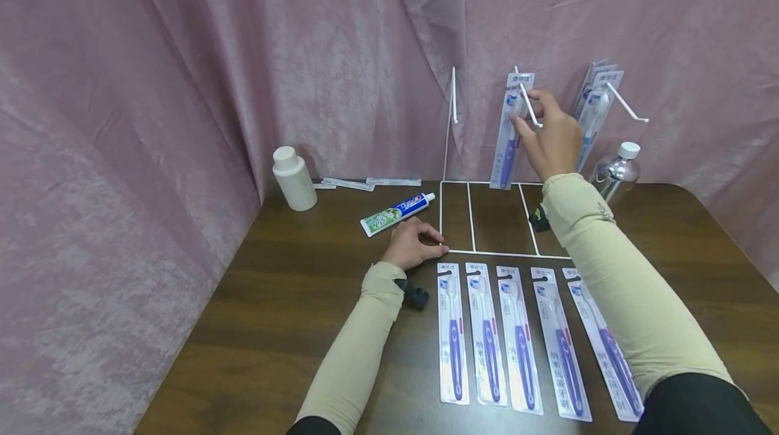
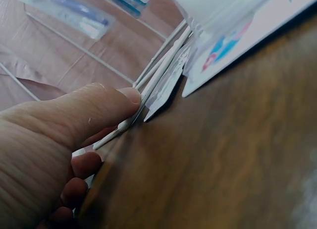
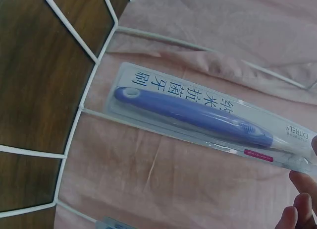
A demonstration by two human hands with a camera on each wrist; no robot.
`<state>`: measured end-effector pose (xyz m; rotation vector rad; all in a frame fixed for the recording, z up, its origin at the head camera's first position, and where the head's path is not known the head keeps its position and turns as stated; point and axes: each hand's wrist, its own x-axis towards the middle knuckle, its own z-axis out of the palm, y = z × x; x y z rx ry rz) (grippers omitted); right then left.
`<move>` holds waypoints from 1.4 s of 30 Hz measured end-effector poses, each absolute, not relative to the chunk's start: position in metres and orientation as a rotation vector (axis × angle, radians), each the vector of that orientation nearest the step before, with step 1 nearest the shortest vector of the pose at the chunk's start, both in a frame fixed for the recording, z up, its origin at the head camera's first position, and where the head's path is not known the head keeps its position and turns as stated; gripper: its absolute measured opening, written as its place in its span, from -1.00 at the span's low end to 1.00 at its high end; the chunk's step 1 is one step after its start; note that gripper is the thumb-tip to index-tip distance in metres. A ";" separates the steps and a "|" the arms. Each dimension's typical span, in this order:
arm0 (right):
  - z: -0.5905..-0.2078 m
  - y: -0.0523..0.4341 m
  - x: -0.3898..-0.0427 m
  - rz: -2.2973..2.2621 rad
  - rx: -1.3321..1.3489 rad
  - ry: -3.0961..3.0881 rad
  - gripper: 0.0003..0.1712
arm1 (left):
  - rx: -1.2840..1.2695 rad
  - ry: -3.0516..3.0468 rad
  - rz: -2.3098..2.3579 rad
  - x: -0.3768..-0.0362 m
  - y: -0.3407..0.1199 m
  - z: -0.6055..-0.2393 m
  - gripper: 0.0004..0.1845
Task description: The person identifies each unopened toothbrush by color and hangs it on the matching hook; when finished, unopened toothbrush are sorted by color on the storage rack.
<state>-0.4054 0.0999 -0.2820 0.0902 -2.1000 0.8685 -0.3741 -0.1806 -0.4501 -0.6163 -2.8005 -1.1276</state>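
My right hand [image 1: 528, 110] is raised at the middle hook [image 1: 529, 107] of a white wire rack [image 1: 471, 218] and pinches the top of a packaged purple toothbrush [image 1: 507, 147], which hangs down against the pink curtain. In the right wrist view the same pack [image 3: 198, 115] lies across the frame, with my fingertips [image 3: 301, 201] at its lower right end. My left hand [image 1: 426, 240] rests on the rack base's front left corner; thumb [image 2: 99, 110] and curled fingers pinch the wire [image 2: 161, 75]. Several more packaged toothbrushes [image 1: 514, 340] lie in a row at the table's front.
More toothbrush packs [image 1: 595, 107] hang on the right hook. A toothpaste tube [image 1: 398, 213] and a white bottle [image 1: 294, 178] stand left of the rack, a clear bottle [image 1: 615, 174] to its right. Pink curtain encloses the wooden table [image 1: 292, 300].
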 end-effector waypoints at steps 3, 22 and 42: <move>-0.283 0.102 -0.410 0.879 0.046 -2.118 -0.50 | -0.630 -2.802 -1.116 -0.375 -0.178 -0.453 -0.79; -0.344 0.201 -0.276 0.979 0.400 -2.520 -0.68 | -0.702 -2.736 -1.189 -0.380 -0.176 -0.454 -0.81; -0.445 0.247 -0.223 1.343 0.534 -2.863 -0.51 | -0.662 -2.742 -1.197 -0.378 -0.199 -0.448 -0.81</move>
